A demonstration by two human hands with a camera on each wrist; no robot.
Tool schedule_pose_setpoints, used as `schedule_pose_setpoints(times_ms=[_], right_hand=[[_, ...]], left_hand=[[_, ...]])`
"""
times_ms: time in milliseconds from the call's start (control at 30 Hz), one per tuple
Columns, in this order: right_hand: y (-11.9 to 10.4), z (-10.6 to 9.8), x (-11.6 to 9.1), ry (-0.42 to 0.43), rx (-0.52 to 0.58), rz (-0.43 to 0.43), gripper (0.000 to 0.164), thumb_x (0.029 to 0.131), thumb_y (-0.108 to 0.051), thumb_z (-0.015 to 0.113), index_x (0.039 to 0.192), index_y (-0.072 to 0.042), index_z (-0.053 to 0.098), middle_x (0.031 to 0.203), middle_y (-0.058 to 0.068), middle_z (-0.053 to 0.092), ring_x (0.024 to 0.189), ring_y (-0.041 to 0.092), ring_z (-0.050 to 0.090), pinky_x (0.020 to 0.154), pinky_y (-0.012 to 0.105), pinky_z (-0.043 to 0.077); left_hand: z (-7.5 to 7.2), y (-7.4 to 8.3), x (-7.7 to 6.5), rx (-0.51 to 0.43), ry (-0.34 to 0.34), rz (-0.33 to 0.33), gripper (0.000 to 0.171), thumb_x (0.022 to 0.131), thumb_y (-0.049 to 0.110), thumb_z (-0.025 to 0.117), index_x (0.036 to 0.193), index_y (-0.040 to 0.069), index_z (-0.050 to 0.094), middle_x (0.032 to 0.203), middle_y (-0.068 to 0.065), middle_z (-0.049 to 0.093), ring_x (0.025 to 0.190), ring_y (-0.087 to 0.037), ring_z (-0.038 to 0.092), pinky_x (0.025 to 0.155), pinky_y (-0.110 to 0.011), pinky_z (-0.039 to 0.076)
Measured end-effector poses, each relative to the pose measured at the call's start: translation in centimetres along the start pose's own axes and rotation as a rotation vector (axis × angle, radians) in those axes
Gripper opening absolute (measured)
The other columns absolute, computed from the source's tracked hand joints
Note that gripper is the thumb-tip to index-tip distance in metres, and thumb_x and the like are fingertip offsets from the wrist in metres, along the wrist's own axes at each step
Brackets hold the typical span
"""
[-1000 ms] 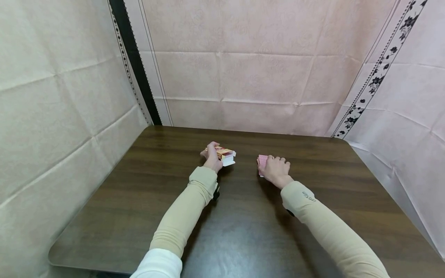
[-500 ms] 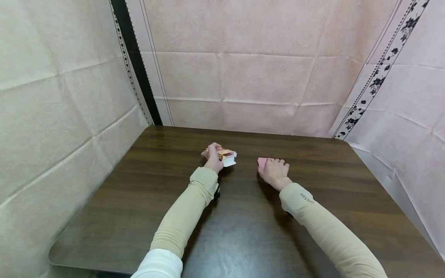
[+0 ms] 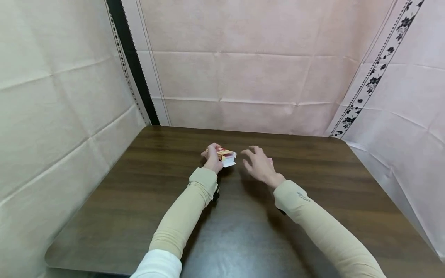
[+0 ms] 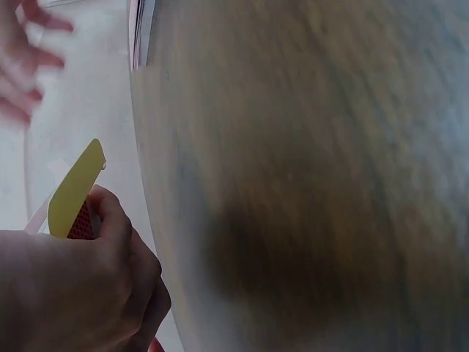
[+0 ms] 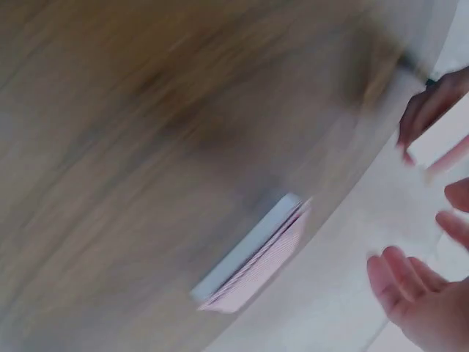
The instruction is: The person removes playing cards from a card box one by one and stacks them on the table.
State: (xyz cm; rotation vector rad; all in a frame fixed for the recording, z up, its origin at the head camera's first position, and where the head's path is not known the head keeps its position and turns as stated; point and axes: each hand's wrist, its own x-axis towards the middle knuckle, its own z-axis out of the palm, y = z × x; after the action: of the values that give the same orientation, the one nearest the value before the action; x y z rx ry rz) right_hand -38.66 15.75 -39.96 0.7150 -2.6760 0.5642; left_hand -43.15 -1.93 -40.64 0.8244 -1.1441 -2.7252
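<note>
My left hand (image 3: pixel 213 158) grips a red-and-yellow playing card box (image 3: pixel 227 157) above the table, its white flap end facing right. In the left wrist view a yellow flap (image 4: pixel 77 191) stands out past the thumb, with a red patterned patch beneath it. The right hand (image 3: pixel 260 164) is held between the box and a deck of cards, fingers spread and holding nothing. On the table lies the deck of playing cards (image 5: pixel 253 257), pink-backed and slightly fanned at one side; in the head view the right hand covers most of it.
A dark wooden table (image 3: pixel 146 216) with rounded corners lies under both hands. Pale cloth (image 3: pixel 243 77) hangs behind it and on both sides, with a floral strip (image 3: pixel 373 81) at right and a black band (image 3: pixel 133 61) at left.
The right hand has let go of the deck, lifted and moved left toward the box, leaving the cards on the table. The left hand has stayed almost still with the box.
</note>
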Motion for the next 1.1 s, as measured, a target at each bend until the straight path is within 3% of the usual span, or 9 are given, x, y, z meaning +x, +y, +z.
schedule_pose_setpoints(times_ms=[133, 333, 500, 633, 767, 900, 1100], right_hand=[[-1.7, 0.6, 0.6, -0.074, 0.014, -0.080, 0.038, 0.093, -0.019, 0.057, 0.130, -0.012, 0.059, 0.143, 0.025, 0.040, 0.129, 0.041, 0.042, 0.102, 0.056, 0.040], [-2.6, 1.6, 1.1, -0.190, -0.059, -0.041, 0.048, 0.091, -0.012, 0.051, 0.139, -0.015, 0.051, 0.153, 0.028, 0.024, 0.133, 0.045, 0.036, 0.100, 0.061, 0.041], [-3.2, 1.8, 1.7, -0.222, -0.095, -0.062, 0.048, 0.086, -0.007, 0.052, 0.134, -0.009, 0.053, 0.154, 0.032, 0.019, 0.126, 0.050, 0.041, 0.093, 0.058, 0.046], [-3.5, 1.7, 2.0, -0.213, -0.117, -0.065, 0.036, 0.087, -0.007, 0.054, 0.123, -0.007, 0.058, 0.151, 0.032, 0.023, 0.123, 0.050, 0.043, 0.091, 0.059, 0.046], [-3.3, 2.0, 1.9, -0.170, -0.147, -0.092, 0.027, 0.090, -0.007, 0.052, 0.116, -0.007, 0.061, 0.148, 0.031, 0.030, 0.123, 0.048, 0.044, 0.088, 0.058, 0.047], [-2.9, 2.4, 1.7, -0.082, -0.179, -0.134, 0.023, 0.091, -0.005, 0.053, 0.111, -0.007, 0.065, 0.142, 0.029, 0.040, 0.120, 0.045, 0.047, 0.086, 0.054, 0.049], [-2.7, 2.3, 1.4, 0.012, -0.182, -0.155, 0.028, 0.092, -0.005, 0.057, 0.116, -0.013, 0.068, 0.136, 0.021, 0.050, 0.115, 0.038, 0.048, 0.086, 0.049, 0.047]], left_hand=[[0.1, -0.2, -0.2, -0.011, -0.033, -0.007, 0.069, 0.074, 0.012, 0.056, 0.133, 0.013, 0.019, 0.133, -0.014, 0.036, 0.114, -0.027, 0.044, 0.101, -0.037, 0.043], [0.5, -0.8, -0.4, -0.047, -0.069, 0.005, 0.061, 0.075, 0.008, 0.055, 0.126, 0.011, 0.022, 0.126, -0.010, 0.036, 0.107, -0.022, 0.046, 0.091, -0.030, 0.046], [1.0, -1.0, -0.7, -0.036, -0.108, 0.018, 0.056, 0.077, 0.008, 0.054, 0.124, 0.011, 0.023, 0.118, -0.009, 0.041, 0.098, -0.021, 0.051, 0.085, -0.031, 0.048], [1.1, -0.9, -0.7, -0.017, -0.116, 0.019, 0.053, 0.078, 0.009, 0.054, 0.122, 0.011, 0.024, 0.115, -0.010, 0.043, 0.095, -0.021, 0.052, 0.085, -0.033, 0.048], [1.0, -0.9, -0.6, 0.003, -0.125, 0.000, 0.056, 0.078, 0.011, 0.054, 0.125, 0.012, 0.023, 0.123, -0.014, 0.042, 0.104, -0.023, 0.052, 0.093, -0.035, 0.047], [0.8, -0.9, -0.5, 0.025, -0.123, -0.018, 0.062, 0.078, 0.012, 0.055, 0.130, 0.013, 0.022, 0.129, -0.014, 0.037, 0.107, -0.023, 0.049, 0.095, -0.034, 0.046], [0.6, -0.7, -0.3, 0.008, -0.112, -0.019, 0.063, 0.078, 0.012, 0.055, 0.131, 0.014, 0.021, 0.125, -0.010, 0.035, 0.101, -0.021, 0.047, 0.087, -0.033, 0.047]])
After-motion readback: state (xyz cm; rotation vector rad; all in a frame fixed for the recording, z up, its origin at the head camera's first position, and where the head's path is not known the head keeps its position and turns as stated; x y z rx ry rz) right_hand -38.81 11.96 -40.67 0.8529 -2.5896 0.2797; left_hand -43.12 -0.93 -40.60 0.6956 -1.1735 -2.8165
